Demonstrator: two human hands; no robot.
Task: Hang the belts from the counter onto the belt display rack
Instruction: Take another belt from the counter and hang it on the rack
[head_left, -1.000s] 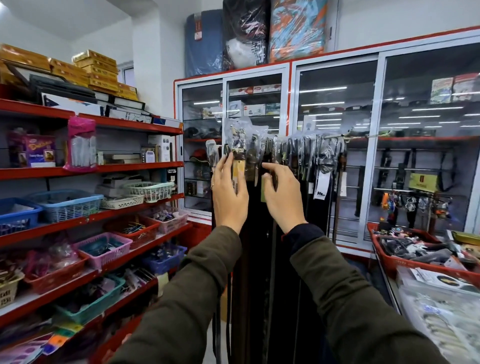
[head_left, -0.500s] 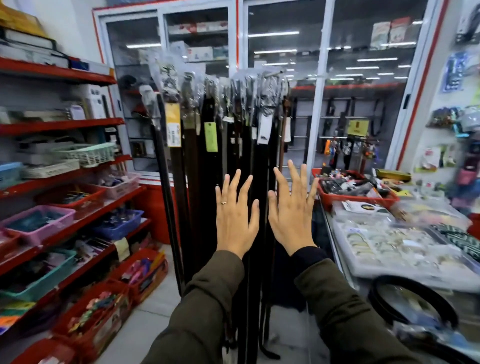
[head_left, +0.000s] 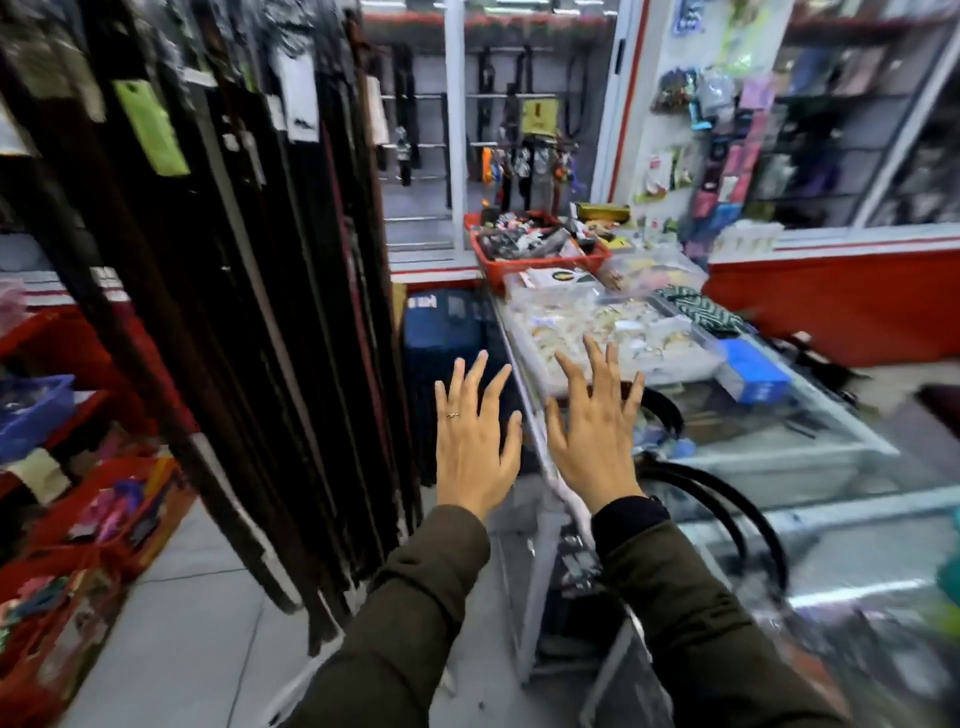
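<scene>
Many dark belts (head_left: 291, 312) hang in a dense row at the left, with paper tags near their tops; the rack's bar is out of frame. Black belts (head_left: 727, 499) lie looped on the glass counter (head_left: 831, 467) at the right. My left hand (head_left: 475, 441) is spread open in the air between the hanging belts and the counter's corner. My right hand (head_left: 597, 431) is spread open too, over the counter's near left edge, just short of the looped belts. Neither hand holds anything.
A clear tray of small jewellery (head_left: 613, 332) and a red basket of goods (head_left: 540, 249) sit farther along the counter. A blue box (head_left: 753, 374) lies to the right. Red shelves with baskets (head_left: 78, 493) line the left. Glass cabinets stand behind.
Both hands left the belt tops on the rack, dropped with fingers spread, and swung right toward the counter. The view turned right and down, so the hanging belts now sit at the left.
</scene>
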